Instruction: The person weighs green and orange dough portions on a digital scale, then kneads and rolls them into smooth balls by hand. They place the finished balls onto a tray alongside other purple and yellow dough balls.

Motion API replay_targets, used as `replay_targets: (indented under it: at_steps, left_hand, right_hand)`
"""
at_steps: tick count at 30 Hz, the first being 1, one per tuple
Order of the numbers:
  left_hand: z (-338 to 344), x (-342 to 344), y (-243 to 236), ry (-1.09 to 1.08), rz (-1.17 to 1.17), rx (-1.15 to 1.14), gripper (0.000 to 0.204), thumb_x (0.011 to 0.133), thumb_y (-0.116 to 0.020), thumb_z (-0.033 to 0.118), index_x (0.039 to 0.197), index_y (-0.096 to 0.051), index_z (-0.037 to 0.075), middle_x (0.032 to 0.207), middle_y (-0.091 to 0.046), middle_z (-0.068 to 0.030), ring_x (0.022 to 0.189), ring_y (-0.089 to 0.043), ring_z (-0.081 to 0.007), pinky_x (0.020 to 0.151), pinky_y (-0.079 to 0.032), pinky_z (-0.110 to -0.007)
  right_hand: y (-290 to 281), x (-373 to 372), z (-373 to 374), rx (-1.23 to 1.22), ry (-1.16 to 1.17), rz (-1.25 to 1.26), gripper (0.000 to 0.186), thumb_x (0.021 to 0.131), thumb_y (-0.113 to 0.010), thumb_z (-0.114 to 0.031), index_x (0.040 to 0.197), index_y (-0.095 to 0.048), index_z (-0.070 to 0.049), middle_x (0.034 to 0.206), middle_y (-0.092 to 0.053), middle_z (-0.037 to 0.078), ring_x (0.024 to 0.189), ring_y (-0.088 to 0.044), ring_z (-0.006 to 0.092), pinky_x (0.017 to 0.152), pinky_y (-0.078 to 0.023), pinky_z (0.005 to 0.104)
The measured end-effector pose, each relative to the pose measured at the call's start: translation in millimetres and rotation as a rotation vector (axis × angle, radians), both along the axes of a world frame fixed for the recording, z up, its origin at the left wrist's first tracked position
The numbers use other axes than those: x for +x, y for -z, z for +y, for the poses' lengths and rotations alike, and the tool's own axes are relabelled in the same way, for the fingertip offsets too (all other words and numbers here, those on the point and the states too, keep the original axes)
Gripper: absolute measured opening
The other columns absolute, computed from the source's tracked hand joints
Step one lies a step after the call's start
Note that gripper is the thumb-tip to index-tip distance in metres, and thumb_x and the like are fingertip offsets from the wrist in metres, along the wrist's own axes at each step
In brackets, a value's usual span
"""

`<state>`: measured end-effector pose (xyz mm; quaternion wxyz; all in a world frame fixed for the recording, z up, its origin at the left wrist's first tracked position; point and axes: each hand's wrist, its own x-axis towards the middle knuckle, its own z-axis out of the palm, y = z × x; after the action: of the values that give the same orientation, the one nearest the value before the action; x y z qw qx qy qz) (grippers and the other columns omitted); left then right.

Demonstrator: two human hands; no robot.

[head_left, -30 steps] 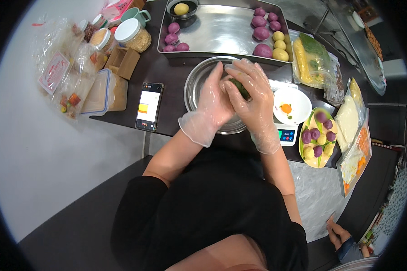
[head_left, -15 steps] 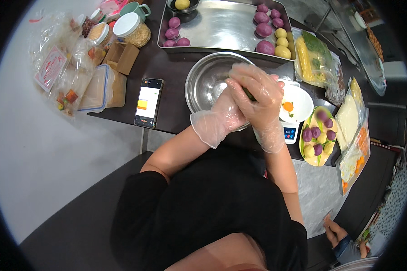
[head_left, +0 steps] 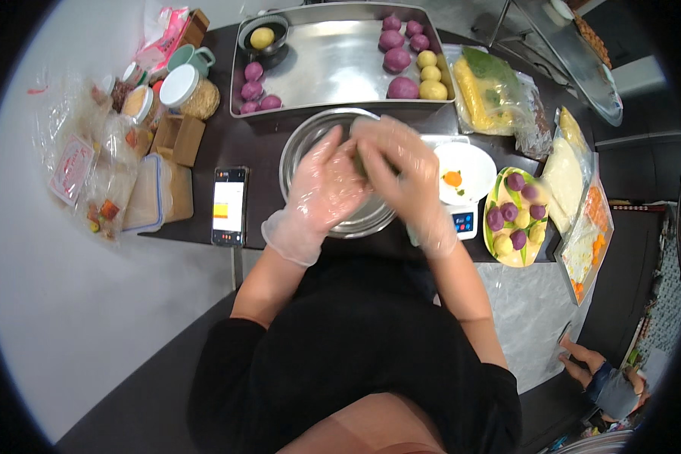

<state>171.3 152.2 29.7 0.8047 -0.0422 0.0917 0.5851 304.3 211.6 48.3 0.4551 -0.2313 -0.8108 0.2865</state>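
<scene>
Both my hands wear clear, shiny plastic gloves and meet above a steel mixing bowl (head_left: 295,144). My left hand (head_left: 327,189) is open, palm turned up, with its thumb apart. Against its fingers my right hand (head_left: 401,166) curls over a small dark green lump (head_left: 362,163), mostly hidden by the fingers. Just right of my right hand, a white bowl (head_left: 473,163) rests on a digital kitchen scale (head_left: 464,222), with an orange piece and green bits inside. Beside it, a patterned oval plate (head_left: 523,256) carries several purple and yellow balls.
Behind the bowl stands a steel tray (head_left: 321,64) with purple and yellow balls and a small dark bowl (head_left: 262,57). A phone (head_left: 229,206), lidded jars (head_left: 191,92) and a plastic box (head_left: 175,189) are left. Filled bags (head_left: 492,94) lie right; a person (head_left: 613,390) is at lower right.
My hands have come apart from a tight clasp, and the left palm now shows. The view has shifted, so the tray and bowl appear farther left and lower.
</scene>
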Motion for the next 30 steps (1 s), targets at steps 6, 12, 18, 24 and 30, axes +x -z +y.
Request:
replay_targets:
  at_steps: [6,12,18,24,30]
  left_hand:
    - [-1.3,34.2,-5.6,-0.088,0.331,-0.288,0.056,0.105,-0.036,0.042,0.147,-0.037,0.004,0.145,-0.046,-0.0170,0.138,-0.040,-0.0306,0.113,-0.035,-0.043]
    - [-2.6,22.1,22.4,0.023,-0.100,0.089,0.049,0.104,-0.039,0.041,0.141,-0.043,0.008,0.141,-0.050,-0.0126,0.133,-0.046,-0.0263,0.111,-0.039,-0.040]
    - [10.0,28.1,-8.1,-0.017,0.164,-0.084,0.045,0.105,-0.037,0.038,0.137,-0.047,0.007,0.136,-0.054,-0.0144,0.126,-0.052,-0.0267,0.110,-0.041,-0.043]
    - [7.5,30.8,-7.0,0.007,0.284,-0.163,0.054,0.105,-0.035,0.038,0.148,-0.036,0.005,0.147,-0.044,-0.0167,0.137,-0.041,-0.0264,0.113,-0.035,-0.043]
    - [-0.5,31.5,56.3,0.083,-0.244,0.110,0.050,0.106,-0.036,0.034,0.147,-0.036,0.005,0.145,-0.046,-0.0152,0.133,-0.047,-0.0268,0.112,-0.038,-0.042]
  right_hand:
    - [4.4,-0.7,-0.5,0.047,0.084,-0.018,0.022,0.072,-0.078,-0.007,0.094,-0.072,-0.005,0.102,-0.071,0.011,0.099,-0.069,0.0284,0.089,-0.054,0.0385]
    - [-4.6,-2.3,-24.7,0.135,-0.054,0.001,0.016,0.076,-0.074,-0.006,0.092,-0.072,-0.003,0.105,-0.071,0.013,0.099,-0.069,0.0294,0.085,-0.055,0.0398]
    - [3.0,18.3,-18.6,0.155,-0.093,0.045,0.020,0.078,-0.074,-0.008,0.096,-0.073,-0.002,0.109,-0.070,0.014,0.099,-0.069,0.0305,0.084,-0.055,0.0388]
    - [4.0,26.4,-0.9,-0.045,0.041,0.003,0.022,0.076,-0.075,-0.006,0.097,-0.073,-0.003,0.108,-0.070,0.013,0.102,-0.068,0.0299,0.090,-0.054,0.0400]
    - [-0.7,12.0,-6.4,-0.025,0.102,-0.017,0.022,0.076,-0.075,-0.007,0.098,-0.073,-0.004,0.110,-0.069,0.012,0.103,-0.068,0.0287,0.092,-0.052,0.0404]
